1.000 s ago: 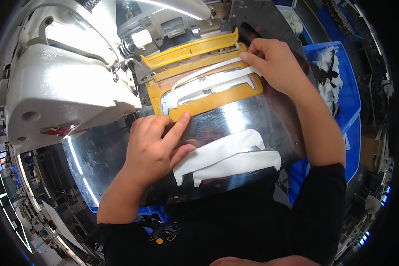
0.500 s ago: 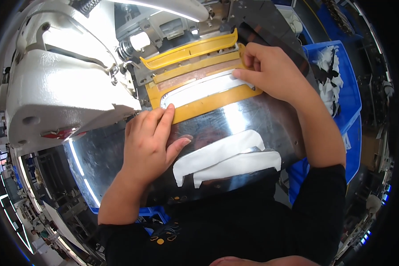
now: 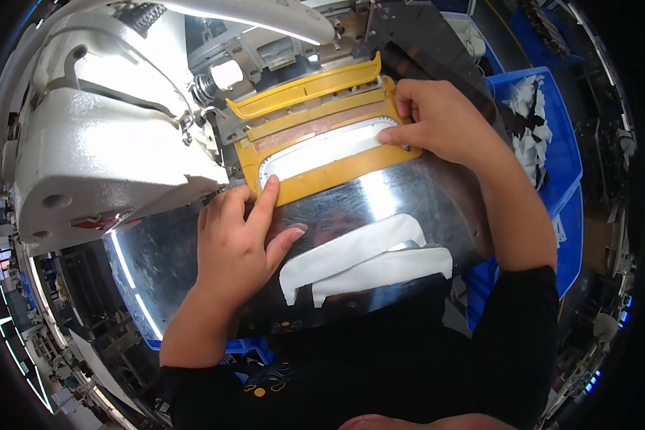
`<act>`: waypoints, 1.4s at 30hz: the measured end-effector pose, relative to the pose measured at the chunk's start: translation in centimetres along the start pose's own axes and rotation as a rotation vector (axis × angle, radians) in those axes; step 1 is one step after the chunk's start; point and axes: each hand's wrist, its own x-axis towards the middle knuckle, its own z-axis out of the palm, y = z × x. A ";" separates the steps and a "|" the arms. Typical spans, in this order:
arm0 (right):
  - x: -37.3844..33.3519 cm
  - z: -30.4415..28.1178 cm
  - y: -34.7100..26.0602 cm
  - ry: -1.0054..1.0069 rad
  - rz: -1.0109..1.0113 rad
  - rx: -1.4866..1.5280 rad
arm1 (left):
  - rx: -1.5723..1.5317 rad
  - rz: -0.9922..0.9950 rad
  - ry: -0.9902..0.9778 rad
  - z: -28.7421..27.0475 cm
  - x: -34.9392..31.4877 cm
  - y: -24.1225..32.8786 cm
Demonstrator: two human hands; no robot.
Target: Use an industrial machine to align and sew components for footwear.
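A yellow sewing template (image 3: 315,180) lies on the shiny metal plate, its long rounded slot holding a white cloth piece (image 3: 322,152). My left hand (image 3: 238,233) has its index fingertip on the slot's left end, the thumb spread away and the other fingers loosely bent. At the opposite end, my right hand (image 3: 441,118) has its thumb pressed on the cloth piece. Its other fingers curl at the template's right end, and their tips are partly hidden. Nearer to me, two white collar-shaped cloth pieces (image 3: 351,251) overlap on the plate.
A white sewing machine (image 3: 107,150) stands close at the left, beside the template. Behind the slot rises a raised yellow flap (image 3: 308,87) with metal fittings. Blue bins (image 3: 562,154) at the right hold white and black scraps.
The white cloth piece now sits lower and flatter in the slot, whose upper rim shows. My left index finger and right thumb have shifted slightly toward me.
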 end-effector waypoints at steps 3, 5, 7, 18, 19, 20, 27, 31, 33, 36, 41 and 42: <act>0.1 0.2 0.0 0.019 0.033 -0.010 | 0.015 -0.050 -0.002 0.3 0.1 -0.1; 0.0 0.1 0.2 0.030 -0.002 -0.007 | 0.010 -0.053 -0.004 0.3 0.1 -0.1; 0.1 -0.1 0.2 0.011 0.012 -0.003 | -0.002 -0.052 -0.003 0.2 0.1 -0.1; 0.1 -0.8 0.6 -0.072 0.020 0.007 | -0.109 -0.083 -0.002 -0.4 -0.1 -0.1; 0.2 -0.8 0.5 -0.081 0.029 -0.008 | -0.108 -0.078 -0.002 -0.4 -0.2 -0.2; 0.3 -0.8 0.3 -0.091 0.037 -0.023 | -0.106 -0.084 -0.002 -0.4 -0.3 -0.3; -0.3 1.2 -0.1 0.132 -0.736 0.009 | -0.154 -0.045 0.075 -0.1 -0.2 -0.1; -0.6 3.0 -1.2 0.034 -0.835 -0.172 | -0.167 -0.036 0.085 -0.1 0.0 -0.1; -0.6 3.2 -1.2 0.020 -0.825 -0.199 | -0.163 -0.041 0.079 -0.2 0.0 -0.1; -0.5 3.2 -1.3 0.006 -0.803 -0.245 | -0.149 -0.043 0.059 -0.3 0.0 -0.2; -0.7 2.9 -2.3 -0.001 -0.808 -0.302 | -0.142 -0.039 0.064 -0.1 -0.2 -0.3; -0.7 2.9 -2.6 0.011 -0.798 -0.337 | -0.136 -0.039 0.088 -0.1 -0.1 -0.4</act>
